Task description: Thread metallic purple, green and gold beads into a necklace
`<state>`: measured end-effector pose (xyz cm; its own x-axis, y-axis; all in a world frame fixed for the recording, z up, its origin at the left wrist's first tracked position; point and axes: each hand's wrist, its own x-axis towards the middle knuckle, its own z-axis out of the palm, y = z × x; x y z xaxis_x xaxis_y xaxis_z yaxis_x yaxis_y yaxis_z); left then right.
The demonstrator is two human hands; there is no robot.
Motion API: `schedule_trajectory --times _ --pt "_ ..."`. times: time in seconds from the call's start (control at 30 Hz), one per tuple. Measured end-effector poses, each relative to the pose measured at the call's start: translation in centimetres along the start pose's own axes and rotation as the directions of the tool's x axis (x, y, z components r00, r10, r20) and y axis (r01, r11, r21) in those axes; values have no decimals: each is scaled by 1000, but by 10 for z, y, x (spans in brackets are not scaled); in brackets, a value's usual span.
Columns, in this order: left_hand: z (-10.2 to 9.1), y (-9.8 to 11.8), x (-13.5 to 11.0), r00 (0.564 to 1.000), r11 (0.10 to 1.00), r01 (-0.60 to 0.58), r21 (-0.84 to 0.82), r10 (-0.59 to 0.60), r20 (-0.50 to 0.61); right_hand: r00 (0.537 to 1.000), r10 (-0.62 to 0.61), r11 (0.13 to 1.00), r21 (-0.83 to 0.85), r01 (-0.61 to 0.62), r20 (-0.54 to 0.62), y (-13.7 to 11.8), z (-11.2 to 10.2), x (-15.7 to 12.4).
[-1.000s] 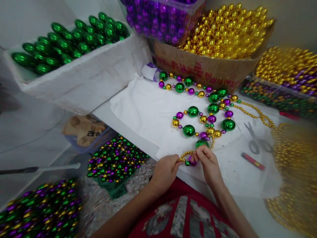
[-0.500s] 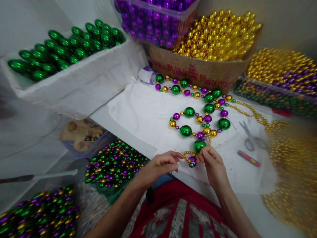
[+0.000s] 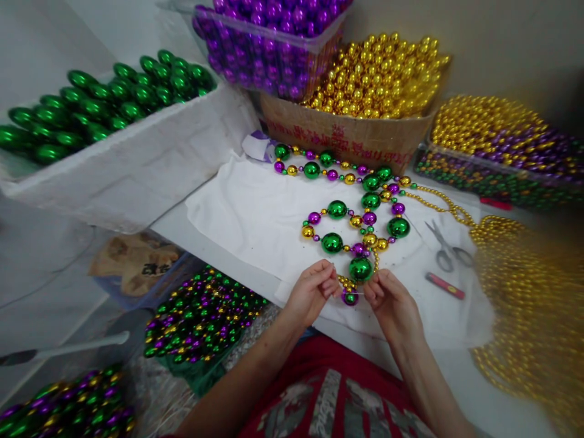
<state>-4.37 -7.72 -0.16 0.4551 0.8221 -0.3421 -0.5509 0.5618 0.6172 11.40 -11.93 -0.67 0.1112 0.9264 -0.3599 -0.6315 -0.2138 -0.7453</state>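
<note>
My left hand (image 3: 316, 287) is closed in a pinch beside the near end of a bead garland (image 3: 332, 243) in green, purple and gold. Opposite it, my right hand (image 3: 391, 298) pinches as well, close to a large green bead (image 3: 361, 268). A thin pale thread (image 3: 358, 294) runs taut between the fingers of both hands. Just past the thread hang a small loop of gold beads (image 3: 347, 283) and a purple-and-green bead end (image 3: 350, 298). The garland winds back across a white cloth (image 3: 246, 207) on the table.
Scissors (image 3: 447, 249) and a red cutter-like tool (image 3: 445, 285) lie to the right, near a heap of gold bead strings (image 3: 524, 316). Behind stand a foam box (image 3: 137, 152) of green beads, a purple-bead bin (image 3: 274, 55), a gold-bead carton (image 3: 337, 131) and a mixed-bead tub (image 3: 483, 164).
My left hand has gone from loosely spread fingers to a pinch, and the thread now stretches between both hands. The camera view has shifted slightly.
</note>
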Motion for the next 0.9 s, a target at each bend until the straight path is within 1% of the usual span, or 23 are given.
schedule_trajectory --times 0.1,0.23,0.27,0.33,0.43,0.53,0.6,0.7,0.77,0.8,0.87,0.9 --pt "0 -3 2 1000 1000 12 -8 -12 2 1000 3 1000 -15 -3 -24 0 -2 0" --pt "5 -2 6 1000 1000 20 20 -21 24 1000 -12 995 -98 9 -26 -4 -6 1" --pt "7 0 8 999 999 22 49 -24 32 1000 -13 991 -130 12 -8 -9 -6 0" --pt "13 6 11 996 985 34 170 -48 76 999 -8 977 -212 18 49 -23 -6 -1" --pt "26 15 17 976 902 46 430 -132 172 991 -13 936 -348 59 134 -50 -1 -3" --pt "37 18 23 959 790 8 613 -181 220 982 -88 847 -507 162 168 -71 5 -1" --pt "41 16 26 960 736 -44 676 -157 233 977 -147 795 -570 208 152 -76 7 3" --pt "46 12 31 962 717 -96 690 -111 249 971 -232 789 -572 223 58 -73 5 4" --pt "49 11 32 960 726 -96 681 -112 256 947 -321 768 -591 246 -23 -65 4 -3" --pt "51 11 32 960 729 -91 678 -117 254 926 -373 743 -616 261 -57 -60 3 -9" --pt "54 11 31 961 730 -91 677 -113 252 860 -501 654 -693 305 -95 -49 4 -23" --pt "56 10 31 961 728 -99 678 -105 254 820 -566 591 -734 334 -82 -45 5 -30"
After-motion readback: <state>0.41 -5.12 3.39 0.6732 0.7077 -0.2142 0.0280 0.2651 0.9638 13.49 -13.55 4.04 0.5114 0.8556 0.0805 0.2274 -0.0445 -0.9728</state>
